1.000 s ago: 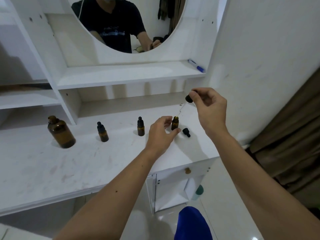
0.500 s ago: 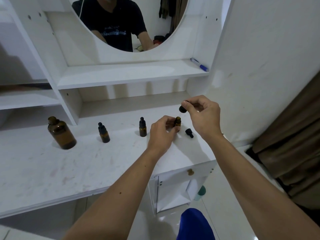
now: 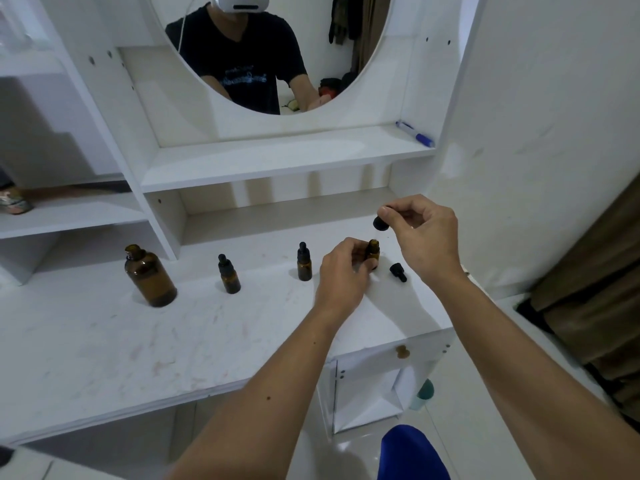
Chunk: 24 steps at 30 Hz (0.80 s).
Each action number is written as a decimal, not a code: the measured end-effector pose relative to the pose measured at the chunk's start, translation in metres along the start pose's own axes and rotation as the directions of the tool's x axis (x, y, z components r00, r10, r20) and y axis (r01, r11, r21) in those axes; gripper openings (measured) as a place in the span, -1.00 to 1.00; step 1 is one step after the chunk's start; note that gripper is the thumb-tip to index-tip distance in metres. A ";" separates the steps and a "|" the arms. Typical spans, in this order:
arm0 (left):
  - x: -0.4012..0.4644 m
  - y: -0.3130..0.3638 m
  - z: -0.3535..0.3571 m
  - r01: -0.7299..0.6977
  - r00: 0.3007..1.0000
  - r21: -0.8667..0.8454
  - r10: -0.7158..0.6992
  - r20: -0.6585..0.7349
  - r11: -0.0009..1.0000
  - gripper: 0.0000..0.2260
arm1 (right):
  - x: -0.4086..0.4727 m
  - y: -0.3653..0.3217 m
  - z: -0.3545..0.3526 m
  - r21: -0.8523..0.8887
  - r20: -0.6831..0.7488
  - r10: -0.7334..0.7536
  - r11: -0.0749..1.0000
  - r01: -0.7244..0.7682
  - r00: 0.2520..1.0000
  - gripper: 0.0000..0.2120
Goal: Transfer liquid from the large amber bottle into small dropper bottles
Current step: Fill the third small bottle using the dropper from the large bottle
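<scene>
The left hand [image 3: 341, 268] is gripping the small open amber glass dropper bottle [image 3: 373, 252] with curled fingers, keeping it upright on the white bench [image 3: 104, 341]. The right hand [image 3: 424, 237] is pinching the black rubber dropper cap [image 3: 381, 221] just above the bottle mouth; whether its glass tube is already inside, I cannot tell. This small bottle is probably light, smooth and easy to tip, so holding it low around the body seems right, while the soft bulb should be taken gently at the sides. Glass is fragile, so the tube needs a straight way down.

The large amber glass bottle [image 3: 149, 277] is standing uncapped, well apart at the left. Two capped small amber dropper bottles [image 3: 229, 274] are standing between it and the hands. A loose black cap [image 3: 397, 271] is lying just beside the held bottle, near the right edge of the bench, where it could roll off. The room toward the left is more open.
</scene>
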<state>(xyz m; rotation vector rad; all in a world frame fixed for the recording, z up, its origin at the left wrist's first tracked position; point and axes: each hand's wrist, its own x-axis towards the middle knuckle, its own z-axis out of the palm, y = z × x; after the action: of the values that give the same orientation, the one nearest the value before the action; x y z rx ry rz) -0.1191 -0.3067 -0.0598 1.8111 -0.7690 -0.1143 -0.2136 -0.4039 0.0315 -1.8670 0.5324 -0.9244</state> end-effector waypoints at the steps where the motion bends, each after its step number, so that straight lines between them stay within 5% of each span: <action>1: 0.000 0.000 0.000 0.003 1.000 0.002 -0.003 0.001 1.000 -0.82 | 0.000 0.000 0.000 0.010 0.000 0.004 1.000 -0.004 1.000 -0.97; 24: -0.060 -0.002 -0.064 0.085 0.996 -0.107 -0.082 0.032 0.991 -0.65 | -0.025 -0.058 0.015 0.155 0.019 -0.134 0.979 0.130 0.991 -0.92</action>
<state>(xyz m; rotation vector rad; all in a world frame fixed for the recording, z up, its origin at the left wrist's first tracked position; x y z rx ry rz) -0.1374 -0.2214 -0.0536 1.7413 -0.6938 -0.2320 -0.2192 -0.3522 0.0702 -1.7898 0.3129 -0.9951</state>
